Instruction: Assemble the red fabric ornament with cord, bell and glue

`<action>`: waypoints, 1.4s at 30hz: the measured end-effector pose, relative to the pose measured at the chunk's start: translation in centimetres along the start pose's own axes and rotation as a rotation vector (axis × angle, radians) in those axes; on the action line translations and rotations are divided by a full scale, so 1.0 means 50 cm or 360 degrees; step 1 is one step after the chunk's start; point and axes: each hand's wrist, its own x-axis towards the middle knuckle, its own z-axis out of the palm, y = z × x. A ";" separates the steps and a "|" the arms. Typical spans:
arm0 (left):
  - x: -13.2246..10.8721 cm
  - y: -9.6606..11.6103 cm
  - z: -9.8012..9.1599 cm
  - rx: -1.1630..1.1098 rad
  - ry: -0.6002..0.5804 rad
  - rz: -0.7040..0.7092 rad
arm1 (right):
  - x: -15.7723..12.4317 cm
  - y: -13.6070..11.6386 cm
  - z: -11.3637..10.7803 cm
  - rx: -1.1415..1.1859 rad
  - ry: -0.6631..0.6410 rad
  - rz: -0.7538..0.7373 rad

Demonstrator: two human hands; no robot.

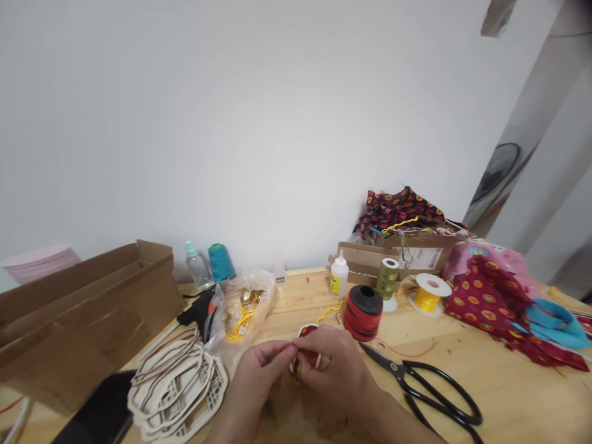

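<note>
In the middle at the front, my two hands meet at the fingertips over a small red ornament (309,330) with a white edge and a twisted yellow cord (330,308) at its top. My right hand (335,361) is closed on the ornament and covers much of it. Thumb and forefinger of my left hand (261,373) pinch what looks like red thread (281,349), mostly hidden by the fingers. A gold-coloured part shows dimly below the fingertips. Right behind stands a spool of red thread (362,320), and black-handled scissors (416,385) lie at the right.
Left are a cardboard box (87,320), cut wooden frames (178,388), a black glue gun (197,311) and a plastic bag (261,293) with bells. A glue bottle (339,277), green spool (387,280), yellow cord spool (426,299) and red patterned cloth (485,302) stand or lie right.
</note>
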 end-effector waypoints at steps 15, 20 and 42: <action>-0.007 0.012 0.015 -0.0219 0.0170 -0.0040 | -0.002 -0.006 0.006 -0.0011 -0.0087 0.0140; -0.008 0.015 0.014 -0.0228 0.0124 -0.0051 | 0.000 -0.015 0.008 0.0236 -0.0113 0.0225; -0.008 0.005 -0.005 -0.0557 -0.0034 -0.0338 | -0.001 0.004 0.010 0.0535 -0.0179 0.0350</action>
